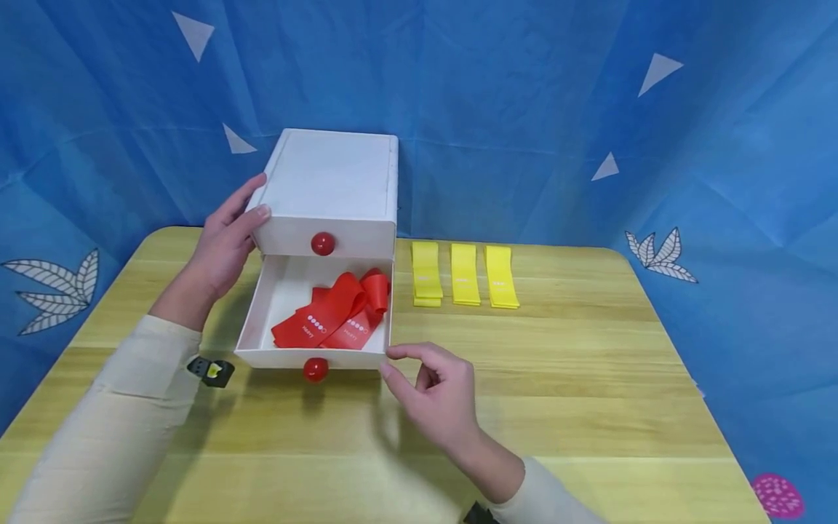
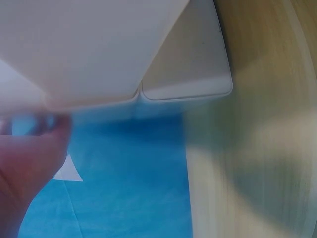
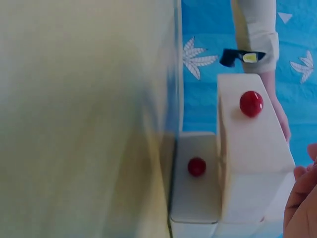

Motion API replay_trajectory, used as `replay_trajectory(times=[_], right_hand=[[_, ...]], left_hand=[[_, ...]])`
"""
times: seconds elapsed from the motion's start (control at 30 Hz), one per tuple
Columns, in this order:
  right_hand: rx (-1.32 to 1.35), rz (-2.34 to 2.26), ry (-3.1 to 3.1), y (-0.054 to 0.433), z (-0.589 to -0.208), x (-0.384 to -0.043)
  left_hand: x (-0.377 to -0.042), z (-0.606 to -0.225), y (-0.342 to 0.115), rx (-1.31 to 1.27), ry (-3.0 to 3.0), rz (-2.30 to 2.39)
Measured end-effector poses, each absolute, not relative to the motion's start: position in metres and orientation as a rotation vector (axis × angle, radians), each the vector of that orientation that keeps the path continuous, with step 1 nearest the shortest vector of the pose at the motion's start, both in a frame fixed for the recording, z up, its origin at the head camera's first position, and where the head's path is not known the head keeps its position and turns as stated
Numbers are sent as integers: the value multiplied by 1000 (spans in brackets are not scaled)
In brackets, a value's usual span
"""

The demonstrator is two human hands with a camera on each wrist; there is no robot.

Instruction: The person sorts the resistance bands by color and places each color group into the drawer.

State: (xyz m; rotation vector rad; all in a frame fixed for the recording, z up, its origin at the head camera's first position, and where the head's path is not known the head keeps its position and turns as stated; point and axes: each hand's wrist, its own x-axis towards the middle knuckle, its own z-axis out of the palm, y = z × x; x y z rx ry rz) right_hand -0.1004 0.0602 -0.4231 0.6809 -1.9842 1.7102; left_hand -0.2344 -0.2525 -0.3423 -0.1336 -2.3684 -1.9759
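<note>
A white drawer cabinet (image 1: 330,175) stands at the table's back left. Its middle drawer (image 1: 249,338) is pulled out, with a red knob (image 1: 316,370) on the front. Red resistance bands (image 1: 321,316), with white print, lie loosely inside it. My left hand (image 1: 225,244) rests against the cabinet's left side near the top, fingers fairly straight. At the drawer's front right corner, the thumb and forefinger of my right hand (image 1: 439,393) pinch the edge. Three folded yellow resistance bands (image 1: 465,274) lie in a row right of the cabinet.
Above the open drawer is a closed one with a red knob (image 1: 323,244); the right wrist view shows another closed drawer (image 3: 195,193) below. The wooden table (image 1: 576,364) ends at a blue cloth backdrop (image 1: 511,109). Dark wrist straps show at both sleeves.
</note>
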Motion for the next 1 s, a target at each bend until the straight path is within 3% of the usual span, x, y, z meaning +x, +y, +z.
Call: replay_trajectory(times=[0.27,1.0], right_hand=[[775,1768,-1852,47,-429,-86],[751,1930,-2163,-1,-443,-91]], left_hand=[[-236,-342,-253,-152,-2365,-1966],[-233,-341,-251,-144,-2348,-1975]])
